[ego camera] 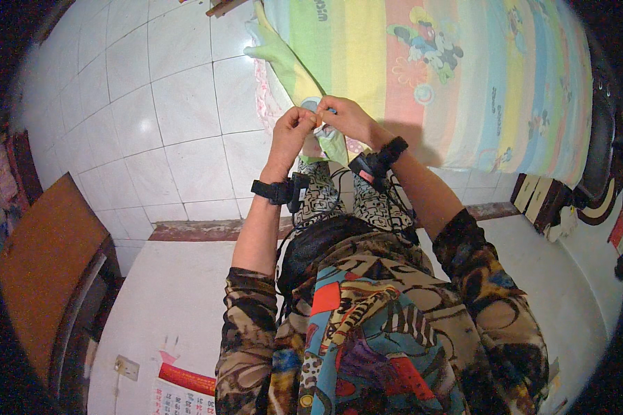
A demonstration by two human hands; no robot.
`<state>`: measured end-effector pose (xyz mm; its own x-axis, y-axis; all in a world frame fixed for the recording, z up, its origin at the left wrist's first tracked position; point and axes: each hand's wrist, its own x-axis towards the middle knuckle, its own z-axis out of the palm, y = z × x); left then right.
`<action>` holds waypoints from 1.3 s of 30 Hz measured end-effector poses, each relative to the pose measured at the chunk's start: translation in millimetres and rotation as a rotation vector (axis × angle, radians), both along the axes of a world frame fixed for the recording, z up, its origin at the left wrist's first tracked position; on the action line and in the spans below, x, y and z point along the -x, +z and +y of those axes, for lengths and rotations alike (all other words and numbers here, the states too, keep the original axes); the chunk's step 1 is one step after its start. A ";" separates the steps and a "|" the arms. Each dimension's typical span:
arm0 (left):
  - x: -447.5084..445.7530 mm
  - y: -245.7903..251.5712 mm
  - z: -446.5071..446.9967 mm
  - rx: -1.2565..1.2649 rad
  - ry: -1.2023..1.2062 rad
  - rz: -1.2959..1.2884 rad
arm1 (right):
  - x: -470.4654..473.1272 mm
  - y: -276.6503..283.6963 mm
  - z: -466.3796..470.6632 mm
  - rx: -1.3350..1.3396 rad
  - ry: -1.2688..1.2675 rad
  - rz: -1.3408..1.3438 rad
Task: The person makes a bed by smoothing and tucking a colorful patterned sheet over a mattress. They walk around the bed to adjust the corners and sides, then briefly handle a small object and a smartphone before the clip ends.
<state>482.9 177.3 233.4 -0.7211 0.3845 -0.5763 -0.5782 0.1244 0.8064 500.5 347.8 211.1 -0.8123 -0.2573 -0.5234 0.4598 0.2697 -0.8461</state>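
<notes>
My left hand [294,129] and my right hand [343,116] meet over the near left corner of a bed, fingertips pinched close together. Between them is a small orange patch of cloth, part of a bunched yellow-green printed fabric [333,148] that hangs below the fingers. That fabric lies at the edge of a striped cartoon-print bed sheet [366,57]. A pink-and-white cloth edge [263,93] shows left of it. Both wrists wear black straps with small box-like devices. The exact grip of each finger is too small to tell.
White floor tiles [187,104] lie left of the bed. A brown board-topped piece of furniture [52,270] stands at the left. Behind me is a white wall with a socket [127,368] and a calendar [187,389]. Dark-and-cream furniture [542,202] is at the right.
</notes>
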 end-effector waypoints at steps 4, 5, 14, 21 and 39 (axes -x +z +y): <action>0.9 -2.9 -3.8 -0.046 0.040 -0.112 | 3.6 4.2 -0.3 0.069 -0.025 -0.123; 1.5 -3.7 -4.8 -0.070 0.038 -0.128 | 4.2 5.6 0.2 0.117 -0.033 -0.141; 3.4 -4.7 -5.2 -0.064 0.064 -0.127 | 3.4 5.9 7.6 0.245 -0.046 -0.140; -10.7 12.2 -8.4 0.448 -0.223 0.555 | -4.6 17.7 2.4 -0.154 -0.046 0.191; -33.5 -4.6 -7.9 -0.402 0.680 -0.694 | -1.1 15.5 -37.2 -0.434 -0.105 0.344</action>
<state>516.4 169.4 228.8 -0.4171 0.2773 -0.8655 -0.7769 -0.6029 0.1812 501.6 310.6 226.6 -0.9645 0.0140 -0.2638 0.2203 0.5939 -0.7738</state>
